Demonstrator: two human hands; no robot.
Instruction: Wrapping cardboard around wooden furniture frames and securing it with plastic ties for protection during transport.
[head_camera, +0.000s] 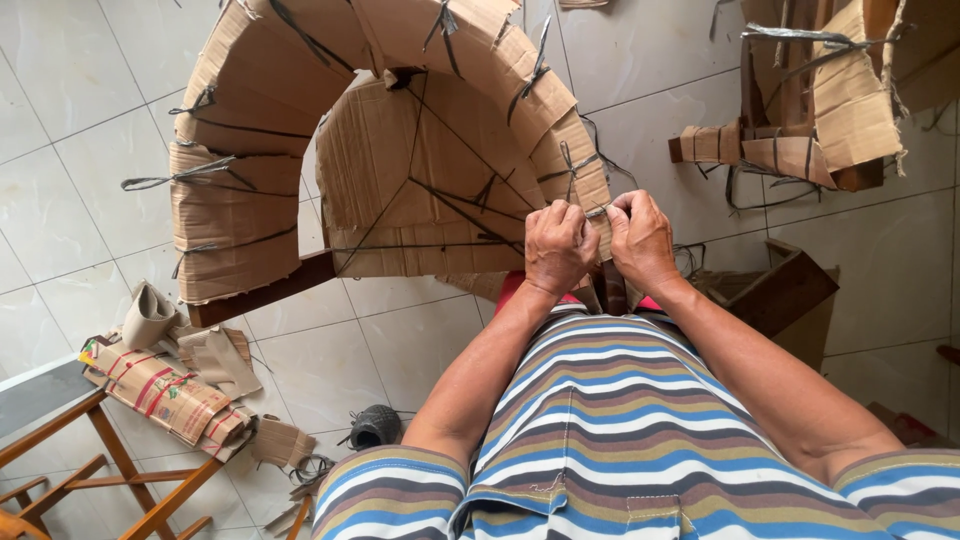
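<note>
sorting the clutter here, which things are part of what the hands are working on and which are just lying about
In hand: left hand, right hand, dark strap, cardboard-wrapped chair.

Lying about: second wrapped piece, cardboard scraps, strap roll, wooden chair.

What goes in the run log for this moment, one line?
left hand: pinching strap | right hand: pinching same strap | cardboard-wrapped chair: bound with dark straps | floor: cardboard scraps
</note>
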